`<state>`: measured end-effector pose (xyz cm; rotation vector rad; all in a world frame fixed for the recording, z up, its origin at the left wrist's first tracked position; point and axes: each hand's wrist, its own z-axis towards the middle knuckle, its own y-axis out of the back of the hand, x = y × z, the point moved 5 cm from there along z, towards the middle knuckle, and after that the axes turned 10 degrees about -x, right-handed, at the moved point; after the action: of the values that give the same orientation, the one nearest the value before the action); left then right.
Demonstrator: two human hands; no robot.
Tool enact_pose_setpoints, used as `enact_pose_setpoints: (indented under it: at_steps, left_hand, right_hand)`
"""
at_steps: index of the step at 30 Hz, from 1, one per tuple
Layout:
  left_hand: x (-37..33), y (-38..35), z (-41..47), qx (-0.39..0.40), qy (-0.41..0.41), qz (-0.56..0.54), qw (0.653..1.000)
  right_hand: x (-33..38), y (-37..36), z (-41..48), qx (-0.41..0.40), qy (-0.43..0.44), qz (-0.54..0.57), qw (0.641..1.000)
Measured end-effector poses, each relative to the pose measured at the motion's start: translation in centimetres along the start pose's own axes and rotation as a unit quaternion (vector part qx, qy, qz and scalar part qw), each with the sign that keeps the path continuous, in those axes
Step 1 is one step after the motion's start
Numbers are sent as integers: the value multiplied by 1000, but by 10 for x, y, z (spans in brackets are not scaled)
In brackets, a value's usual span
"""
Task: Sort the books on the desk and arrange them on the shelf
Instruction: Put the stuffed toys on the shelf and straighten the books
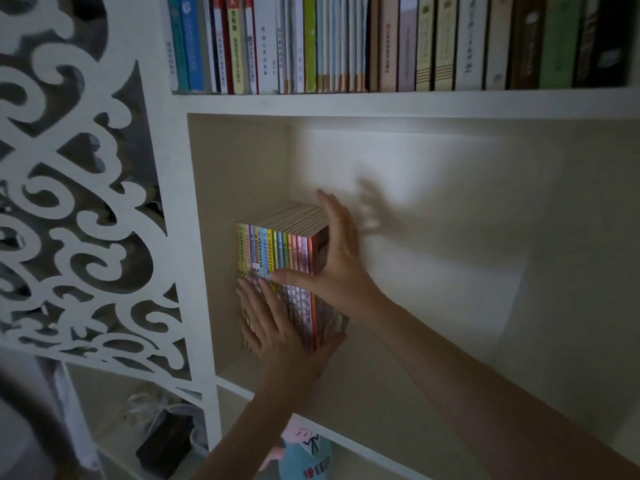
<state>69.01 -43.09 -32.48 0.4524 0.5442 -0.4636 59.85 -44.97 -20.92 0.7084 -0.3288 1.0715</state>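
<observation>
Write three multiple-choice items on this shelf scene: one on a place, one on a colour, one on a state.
1. Where in the middle compartment does the row of thin books stand?
A. at its left side
B. in the centre
C. at its right end

2. What colour is the carved panel?
A. red
B. white
C. black

3. How does the left hand lie?
A. curled round one book
B. hanging idle
C. flat on the spines, fingers straight

Key:
1 A, the row stands by the left wall, with open space to its right.
2 B, its scrollwork is white.
3 C, its straight fingers press on the spines.
</observation>
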Motion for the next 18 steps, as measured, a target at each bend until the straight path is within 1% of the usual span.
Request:
enact_pose_setpoints:
  at_steps: [2, 4, 6, 8, 11, 15, 18]
  left_hand:
    - [3, -1, -3, 3, 16, -8, 1000]
    - [8, -4, -7, 9, 27, -10, 1000]
    - [11, -6, -11, 16, 28, -11, 999]
    - [12, -8, -13, 18, 23, -13, 999]
    - [14, -8, -13, 13, 28, -21, 999]
    - [17, -5, -17, 11, 32, -34, 999]
    - [20, -11, -17, 27, 31, 8, 999]
  right_hand:
    - [-12, 7, -11, -12, -66, 40, 997]
    - [-20, 10, -21, -12, -98, 51, 994]
    - [-24, 9, -30, 10, -117, 54, 992]
    - [-24, 6, -37, 29, -102, 34, 994]
    - [-23, 3, -44, 34, -69, 5, 997]
    - [-28, 3, -49, 41, -94, 18, 995]
    - [-31, -2, -50, 47, -90, 13, 995]
